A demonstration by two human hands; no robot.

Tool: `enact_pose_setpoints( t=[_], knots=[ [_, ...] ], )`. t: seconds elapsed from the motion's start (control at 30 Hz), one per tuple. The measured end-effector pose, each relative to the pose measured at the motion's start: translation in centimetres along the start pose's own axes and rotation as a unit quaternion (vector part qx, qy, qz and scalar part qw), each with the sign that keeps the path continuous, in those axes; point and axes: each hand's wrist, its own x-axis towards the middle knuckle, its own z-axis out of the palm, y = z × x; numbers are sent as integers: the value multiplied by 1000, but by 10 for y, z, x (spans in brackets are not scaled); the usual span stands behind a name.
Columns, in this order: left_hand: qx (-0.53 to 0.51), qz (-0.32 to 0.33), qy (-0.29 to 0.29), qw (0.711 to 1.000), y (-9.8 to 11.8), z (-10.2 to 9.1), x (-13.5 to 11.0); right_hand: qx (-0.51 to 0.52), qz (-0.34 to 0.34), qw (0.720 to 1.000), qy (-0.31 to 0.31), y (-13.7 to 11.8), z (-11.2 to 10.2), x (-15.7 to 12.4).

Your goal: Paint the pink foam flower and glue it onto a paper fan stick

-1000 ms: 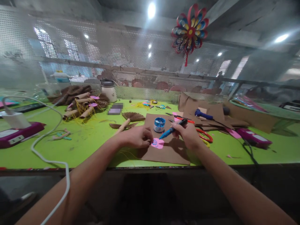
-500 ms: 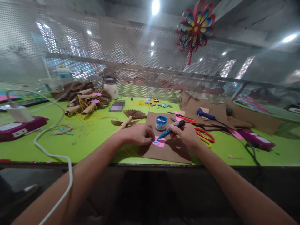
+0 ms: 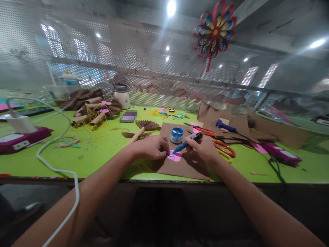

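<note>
matt cardboard sheet (image 3: 180, 169), smooth plastic marker (image 3: 181, 147), paper cutout (image 3: 177, 156)

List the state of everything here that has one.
Right hand: closed around the blue marker
Blue marker: slanted, tip down
Left hand: fingers curled at the pink paper's edge
Pink paper: flat, partly marked in blue
Blue jar: upright
White jar: upright, lidded
Brown fan: spread open
White charger: plugged into purple power strip

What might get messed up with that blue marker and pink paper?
The small blue jar, which looks open, stands close to the right hand, so a bump might tip it. The left hand is at the edge of the pink paper; if the paper slipped, the blue marker might make a stray line.
</note>
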Motion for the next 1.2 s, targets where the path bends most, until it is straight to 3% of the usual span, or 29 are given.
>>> enact_pose_setpoints(
  t=[1.2],
  knots=[
    [29, 12, 12, 999, 1, 1, 1, -4, -15, 1000, -11, -3, 0, -1]
  ],
)
